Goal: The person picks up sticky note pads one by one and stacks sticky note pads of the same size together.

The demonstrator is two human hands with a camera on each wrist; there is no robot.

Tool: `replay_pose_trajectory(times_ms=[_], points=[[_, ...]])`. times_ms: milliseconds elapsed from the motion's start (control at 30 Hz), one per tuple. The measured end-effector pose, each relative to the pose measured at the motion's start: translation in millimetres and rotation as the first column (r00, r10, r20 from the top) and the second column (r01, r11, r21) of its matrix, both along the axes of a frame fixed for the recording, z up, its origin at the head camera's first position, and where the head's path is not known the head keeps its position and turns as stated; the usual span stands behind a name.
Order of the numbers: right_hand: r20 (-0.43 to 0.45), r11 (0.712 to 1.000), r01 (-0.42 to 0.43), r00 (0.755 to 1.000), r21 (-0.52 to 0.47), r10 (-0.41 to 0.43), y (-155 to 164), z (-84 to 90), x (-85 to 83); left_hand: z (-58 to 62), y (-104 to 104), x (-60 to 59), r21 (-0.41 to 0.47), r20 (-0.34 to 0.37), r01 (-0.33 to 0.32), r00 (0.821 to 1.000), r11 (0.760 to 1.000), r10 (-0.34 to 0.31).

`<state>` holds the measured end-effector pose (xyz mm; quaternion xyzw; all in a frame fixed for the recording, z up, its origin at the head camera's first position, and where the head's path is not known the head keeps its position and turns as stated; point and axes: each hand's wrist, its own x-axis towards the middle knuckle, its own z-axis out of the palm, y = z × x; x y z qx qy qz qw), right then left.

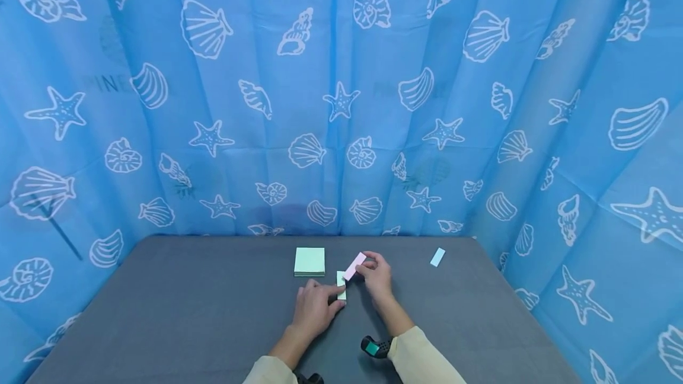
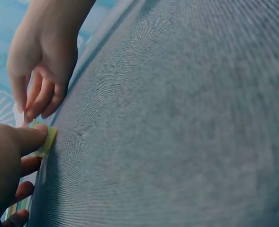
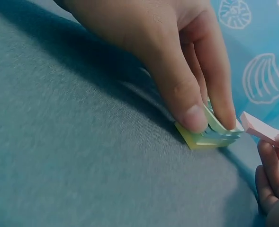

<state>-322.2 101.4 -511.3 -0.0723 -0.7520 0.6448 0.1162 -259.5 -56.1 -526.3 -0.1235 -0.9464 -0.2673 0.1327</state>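
Observation:
A narrow pale-green sticky-note pad (image 1: 341, 296) lies on the table, with yellow showing low on it in the right wrist view. My left hand (image 1: 313, 309) pinches this pad between thumb and finger, the thumb (image 3: 194, 118) at its near end. Just above its far end, my right hand (image 1: 377, 278) holds a narrow pink sticky-note pad (image 1: 354, 266) by one end, tilted. In the right wrist view the pink pad's (image 3: 258, 127) free end is close to the green pad; whether they touch I cannot tell.
Behind my left hand sits a square stack of pale-green sticky notes (image 1: 309, 260). A small light-blue strip (image 1: 437, 257) lies to the right. The grey cloth-covered table (image 1: 187, 313) ends at a blue curtain (image 1: 331, 105) with white shells.

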Motion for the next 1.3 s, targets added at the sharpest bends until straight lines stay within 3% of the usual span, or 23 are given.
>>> replay_pose_trajectory(times_ms=[267, 533, 833, 1067, 1300], points=[[-0.013, 0.989, -0.032, 0.999, 0.148, 0.034, -11.4, -1.4, -8.1, -0.8, -1.9, -1.5, 0.003, -0.017, 0.036, 0.999, 0.999, -0.036], [-0.044, 0.969, -0.085, 0.994, 0.232, 0.097, -14.6, -1.1, -9.6, 0.6, -5.1, -3.5, -0.005, -0.009, 0.055, 0.998, 0.998, -0.055], [-0.037, 0.925, -0.159, 0.983, 0.344, 0.182, -10.1, 2.0, -9.6, 2.6, -4.7, -3.2, -0.008, 0.04, 0.049, 0.998, 0.999, -0.049], [-0.004, 0.893, -0.22, 0.97, 0.393, 0.241, -6.6, 5.1, -9.9, 3.7, -5.2, -4.6, -0.024, 0.055, 0.062, 0.997, 0.998, -0.061], [0.007, 0.886, -0.239, 0.966, 0.397, 0.257, -5.3, 5.8, -10.4, 3.1, -5.0, -4.3, -0.021, 0.052, 0.064, 0.997, 0.998, -0.063]])
